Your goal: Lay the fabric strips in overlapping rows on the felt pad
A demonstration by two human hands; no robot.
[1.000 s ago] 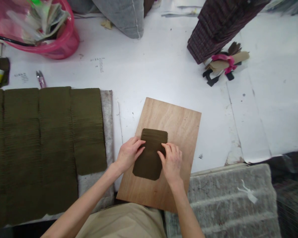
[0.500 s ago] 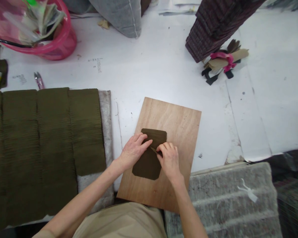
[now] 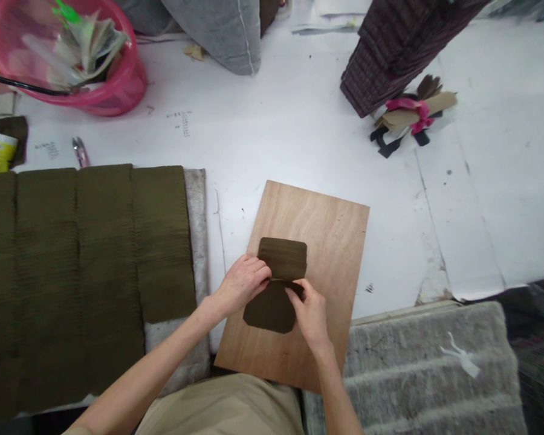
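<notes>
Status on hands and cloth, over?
Right hand pinching right edge of dark cloth. Left hand at its left edge. Cloth on wooden board; pink bucket well apart.

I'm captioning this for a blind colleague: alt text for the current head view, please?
The right hand pinches a dark olive fabric piece on a wooden board while the left hand touches it. Overlapping olive pieces lie to the left; a pink bucket stands beyond on the white table.
</notes>
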